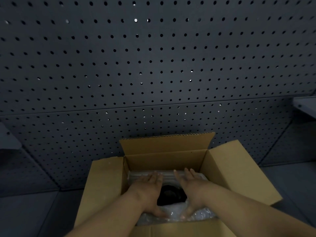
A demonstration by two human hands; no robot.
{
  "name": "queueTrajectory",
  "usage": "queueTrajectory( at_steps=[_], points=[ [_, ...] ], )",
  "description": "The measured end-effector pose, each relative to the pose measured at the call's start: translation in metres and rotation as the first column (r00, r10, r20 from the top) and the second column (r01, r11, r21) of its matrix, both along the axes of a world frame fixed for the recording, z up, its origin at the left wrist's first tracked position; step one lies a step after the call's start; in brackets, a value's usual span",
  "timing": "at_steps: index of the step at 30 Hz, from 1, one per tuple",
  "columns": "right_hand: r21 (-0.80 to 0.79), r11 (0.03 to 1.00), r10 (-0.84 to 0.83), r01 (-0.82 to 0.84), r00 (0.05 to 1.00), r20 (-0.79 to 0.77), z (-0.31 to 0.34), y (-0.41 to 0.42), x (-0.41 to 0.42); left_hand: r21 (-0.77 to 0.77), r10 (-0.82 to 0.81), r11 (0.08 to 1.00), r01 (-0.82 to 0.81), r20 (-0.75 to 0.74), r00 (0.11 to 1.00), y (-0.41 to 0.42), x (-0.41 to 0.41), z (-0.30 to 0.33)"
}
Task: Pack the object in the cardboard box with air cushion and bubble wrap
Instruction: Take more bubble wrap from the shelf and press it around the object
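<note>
Two hands are reaching down into an open cardboard box.

From the head view, the left hand [150, 187] and right hand [191, 185] are lying flat inside the box [234, 170], fingers straight and spread, gripping nothing, pressing on clear wrap [172, 212] on either side of a black object [171, 195] that is sitting in the box between them. The box is standing, flaps open, on a dark grey table [30, 212] before a pegboard wall [153, 65]. No readable writing is showing.

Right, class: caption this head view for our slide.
Both open hands, left hand and right hand, inside brown cardboard box.
</note>
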State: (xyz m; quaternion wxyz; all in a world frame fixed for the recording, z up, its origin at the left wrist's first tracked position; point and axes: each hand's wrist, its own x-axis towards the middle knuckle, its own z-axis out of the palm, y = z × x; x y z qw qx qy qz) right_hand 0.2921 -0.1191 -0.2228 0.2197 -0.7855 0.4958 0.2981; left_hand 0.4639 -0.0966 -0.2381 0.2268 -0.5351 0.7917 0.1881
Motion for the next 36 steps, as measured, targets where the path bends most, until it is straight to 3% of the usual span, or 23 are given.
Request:
queueTrajectory(
  at_steps=[15,18,22,25,36],
  points=[
    [-0.104,0.994,0.032,-0.038,0.998,-0.058,-0.018,0.013,0.006,-0.107,-0.026,0.993,0.039,0.119,0.993,0.012,-0.011,-0.014],
    [-0.06,0.998,0.013,-0.012,1.0,0.013,-0.015,0.01,-0.001,-0.073,-0.009,0.997,0.014,0.064,0.998,0.012,-0.006,-0.011],
    [0.11,0.99,-0.103,0.083,0.975,0.194,0.0,-0.005,-0.018,0.09,0.07,0.994,-0.066,-0.045,0.997,0.004,0.01,0.003],
    [0.117,0.985,-0.156,0.128,0.951,0.268,0.003,-0.011,-0.026,0.077,0.161,0.985,-0.154,-0.093,0.983,0.0,0.015,0.001],
    [-0.057,0.998,-0.007,0.01,0.999,0.053,-0.012,-0.001,-0.014,0.013,0.059,0.998,-0.06,0.026,0.998,-0.001,0.007,-0.003]
  ],
)
